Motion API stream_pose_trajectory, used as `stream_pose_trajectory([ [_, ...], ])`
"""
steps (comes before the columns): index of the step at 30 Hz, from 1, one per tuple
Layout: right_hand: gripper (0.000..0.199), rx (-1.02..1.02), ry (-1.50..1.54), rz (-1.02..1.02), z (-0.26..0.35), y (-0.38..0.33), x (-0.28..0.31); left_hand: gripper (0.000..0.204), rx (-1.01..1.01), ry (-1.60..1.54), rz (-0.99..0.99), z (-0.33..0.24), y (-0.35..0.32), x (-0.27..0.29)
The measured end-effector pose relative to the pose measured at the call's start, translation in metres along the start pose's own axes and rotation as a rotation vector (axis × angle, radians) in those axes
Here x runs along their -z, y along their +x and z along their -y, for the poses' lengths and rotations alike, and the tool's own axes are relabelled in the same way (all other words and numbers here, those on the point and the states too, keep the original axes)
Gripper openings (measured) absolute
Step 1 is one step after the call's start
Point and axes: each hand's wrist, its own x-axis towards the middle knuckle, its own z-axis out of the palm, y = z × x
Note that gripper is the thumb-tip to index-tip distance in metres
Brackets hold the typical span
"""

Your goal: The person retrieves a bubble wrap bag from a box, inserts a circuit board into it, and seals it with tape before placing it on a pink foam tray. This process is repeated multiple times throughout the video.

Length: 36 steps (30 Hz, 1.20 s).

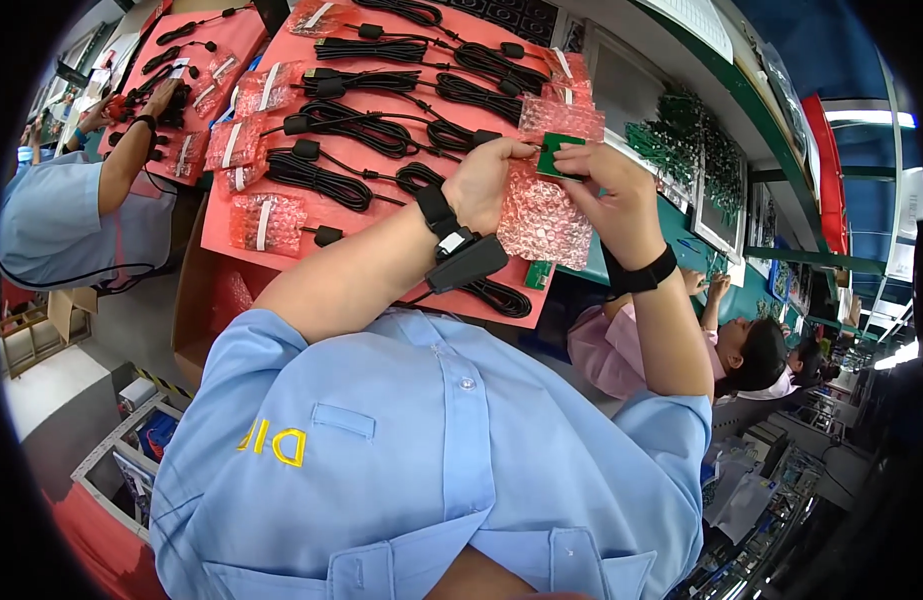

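Over the right part of the pink-covered table, my two hands meet at a clear pinkish bubble-wrap bag. My right hand pinches a small green circuit board between thumb and fingers at the bag's upper part. How far the board sits inside the bag I cannot tell. My left hand grips the bag's left edge, its thumb beside the board and its other fingers hidden behind. A black strap with a small box is on my left wrist, a black band on my right.
Coiled black cables lie in rows on the pink table surface, with red-tinted bubble-wrap packets along its left. Another green board lies near the right edge. A co-worker in blue works at left; one in pink sits at right.
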Motion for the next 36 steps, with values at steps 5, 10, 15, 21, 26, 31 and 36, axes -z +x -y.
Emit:
stream_pose_trajectory([
  [5,0.023,0.034,-0.037,0.077,-0.012,-0.006,0.007,0.031,-0.049,0.059,0.026,0.003,0.009,0.000],
  [10,0.035,0.066,0.077,0.076,-0.025,-0.005,0.019,0.030,0.088,-0.019,0.083,0.001,0.029,0.022],
  [15,0.038,0.363,-0.650,-0.068,-0.020,-0.036,0.035,0.030,0.034,0.035,0.012,0.005,0.033,0.016],
  [21,0.039,0.200,-0.252,0.092,-0.036,-0.028,0.005,0.034,-0.031,0.313,-0.257,0.014,0.028,0.016],
  [26,0.045,-0.536,0.214,0.054,-0.058,-0.019,-0.010,0.033,-0.194,0.251,-0.116,0.019,0.018,0.004],
  [31,0.049,-0.631,0.035,-0.024,-0.051,-0.004,-0.002,0.037,-0.198,0.344,-0.184,0.021,0.013,0.003],
  [36,0.034,-0.653,0.890,0.214,-0.067,0.001,-0.002,0.043,-0.092,0.330,-0.110,0.024,0.015,0.016],
])
